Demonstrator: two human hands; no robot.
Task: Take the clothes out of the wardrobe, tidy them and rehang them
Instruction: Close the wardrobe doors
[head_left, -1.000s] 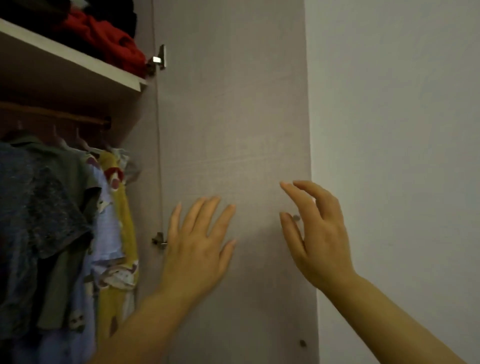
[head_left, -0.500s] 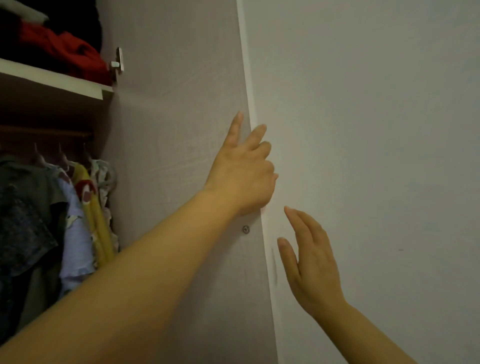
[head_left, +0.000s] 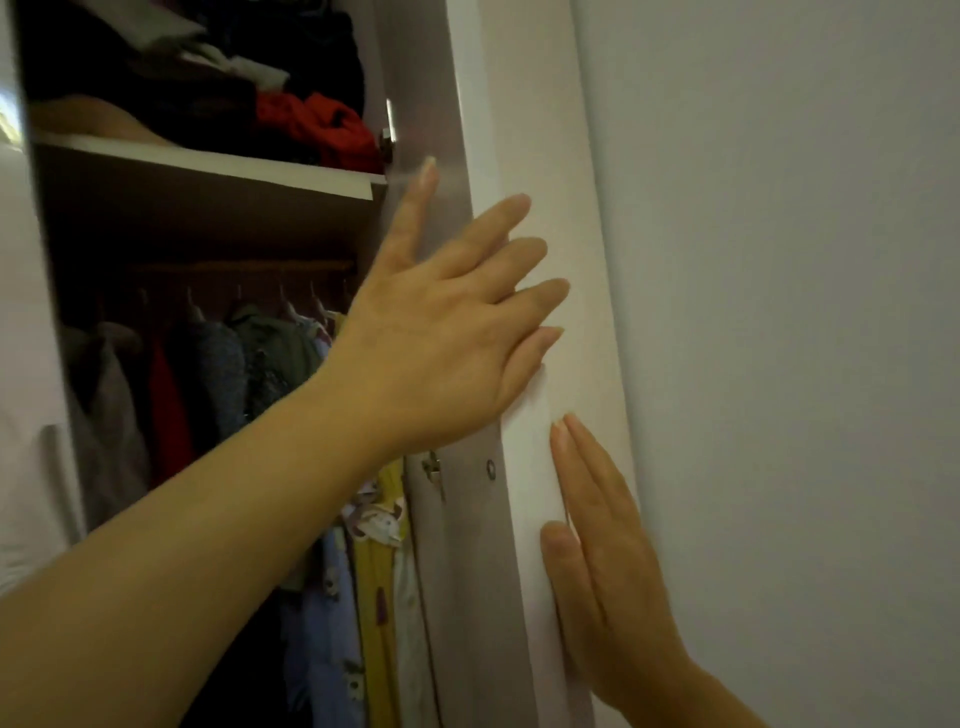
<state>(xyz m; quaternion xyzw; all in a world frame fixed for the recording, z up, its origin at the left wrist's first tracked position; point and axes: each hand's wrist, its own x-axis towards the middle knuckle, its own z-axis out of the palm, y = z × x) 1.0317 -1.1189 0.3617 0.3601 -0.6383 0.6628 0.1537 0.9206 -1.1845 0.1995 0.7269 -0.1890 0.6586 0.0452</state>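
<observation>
Two hands press flat on one wardrobe door (head_left: 521, 130): left hand (head_left: 441, 338) spread straight-fingered across its edge, right hand (head_left: 597, 551) below, fingers together. Clothes (head_left: 280, 358) hang inside under one shelf (head_left: 208, 165).

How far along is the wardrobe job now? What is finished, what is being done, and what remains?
Done: the door stands open, so the inside shows. In hand: the left hand and the right hand lie flat against the door near its edge. Left: the clothes hang on the rail and none is out, so taking out, tidying and rehanging all remain.
</observation>
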